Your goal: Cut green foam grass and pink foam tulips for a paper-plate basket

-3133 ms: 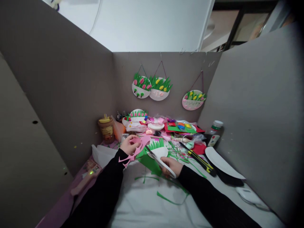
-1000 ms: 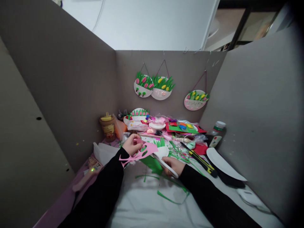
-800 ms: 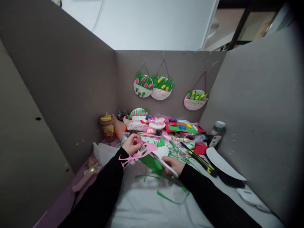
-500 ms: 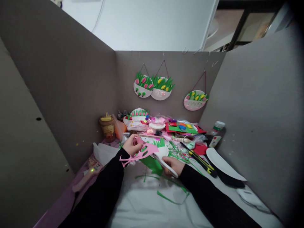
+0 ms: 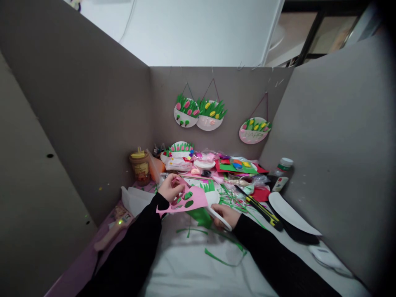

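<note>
Left hand [image 5: 168, 190] was pinching a pink foam sheet [image 5: 192, 199] with cut-out holes, held flat-ish above the surface [image 5: 185, 268]. Right hand [image 5: 225, 215] was closed around white-handled scissors [image 5: 220, 214]; blades ran under the sheet's right edge, so I couldn't tell if they were apart. A green foam piece [image 5: 200, 215] lay just below the sheet, green strips [image 5: 221, 259] scattered nearer me. A yellow-black utility knife [image 5: 261, 210] lay to the right, near a white paper plate [image 5: 289, 214]. Three tulip plate crafts [image 5: 199, 113] hung on the back wall.
</note>
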Motion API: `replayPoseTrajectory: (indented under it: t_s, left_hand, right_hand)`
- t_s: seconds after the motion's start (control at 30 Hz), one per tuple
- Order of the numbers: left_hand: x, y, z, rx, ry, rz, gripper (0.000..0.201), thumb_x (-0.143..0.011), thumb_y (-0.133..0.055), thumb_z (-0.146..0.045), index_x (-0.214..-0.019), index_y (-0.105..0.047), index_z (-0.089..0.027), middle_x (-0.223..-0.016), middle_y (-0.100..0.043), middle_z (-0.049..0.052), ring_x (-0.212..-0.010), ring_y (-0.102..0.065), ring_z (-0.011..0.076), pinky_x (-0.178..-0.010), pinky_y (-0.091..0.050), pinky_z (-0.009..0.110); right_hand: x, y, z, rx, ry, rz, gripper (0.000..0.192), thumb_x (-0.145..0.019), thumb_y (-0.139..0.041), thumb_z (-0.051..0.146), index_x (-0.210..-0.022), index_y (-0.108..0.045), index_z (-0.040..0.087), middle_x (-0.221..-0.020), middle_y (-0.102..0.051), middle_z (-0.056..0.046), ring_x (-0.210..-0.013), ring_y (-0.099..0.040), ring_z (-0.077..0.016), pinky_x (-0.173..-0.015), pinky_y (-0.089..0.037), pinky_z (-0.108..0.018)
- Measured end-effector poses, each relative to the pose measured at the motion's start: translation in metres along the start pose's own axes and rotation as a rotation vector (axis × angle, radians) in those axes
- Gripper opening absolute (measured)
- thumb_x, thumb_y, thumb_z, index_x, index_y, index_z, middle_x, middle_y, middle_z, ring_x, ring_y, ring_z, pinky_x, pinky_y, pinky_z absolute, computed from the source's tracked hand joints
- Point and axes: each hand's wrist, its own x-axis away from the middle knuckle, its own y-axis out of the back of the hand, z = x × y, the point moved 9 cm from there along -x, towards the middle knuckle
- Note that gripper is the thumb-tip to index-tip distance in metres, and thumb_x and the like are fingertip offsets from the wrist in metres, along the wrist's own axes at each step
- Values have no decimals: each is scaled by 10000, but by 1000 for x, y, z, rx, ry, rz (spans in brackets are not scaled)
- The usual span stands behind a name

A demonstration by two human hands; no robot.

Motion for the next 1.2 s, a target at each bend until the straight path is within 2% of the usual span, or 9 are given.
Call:
replayPoseTrajectory:
  t_s: [0.23, 0.6, 0.87, 1.03, 1.2]
  left_hand:
    - [1, -4, -1, 13, -10, 43, 337, -589, -626, -271, -796, -379, -171, -480, -492, -95, -375, -459, 58, -372, -354, 168]
    - [-1, 1, 0, 24, -31, -13, 350, -583, -626, -228, -841, -398, -167, -500, -410, -116, -386, -402, 32, -394, -329, 159]
    - [-2, -2, 6, -12, -100, 25, 328, -642, -604, -231, -892, -404, -162, -563, -415, -97, -462, -418, 38, -473, -350, 171]
    - [-3, 2, 7, 0, -96, -5, 344, -607, -620, -211, -874, -406, -168, -581, -436, -90, -485, -450, 46, -496, -366, 177]
    - [-2, 4, 4, -17, -93, -34, 333, -610, -608, -210, -865, -397, -168, -580, -472, -80, -467, -499, 60, -467, -365, 179]
  right_hand:
    - [-2, 2, -5, -5, 13, -17, 182, -469, -481, 133, -632, -416, 180, -467, -475, 99, -378, -416, -63, -343, -321, -169]
    - [-1, 0, -4, -23, -25, 2, 192, -481, -498, 151, -648, -410, 185, -466, -477, 103, -372, -427, -68, -349, -343, -180]
    - [-1, 0, -5, -5, -23, 0, 195, -498, -509, 154, -657, -401, 185, -478, -472, 97, -377, -427, -67, -356, -341, -180]
    - [-1, 2, -4, 4, 1, -13, 184, -491, -499, 141, -642, -404, 186, -461, -467, 102, -372, -416, -62, -340, -319, -167]
    - [-2, 2, -10, -18, -38, -13, 188, -491, -519, 150, -641, -410, 183, -452, -462, 104, -346, -399, -58, -323, -310, -169]
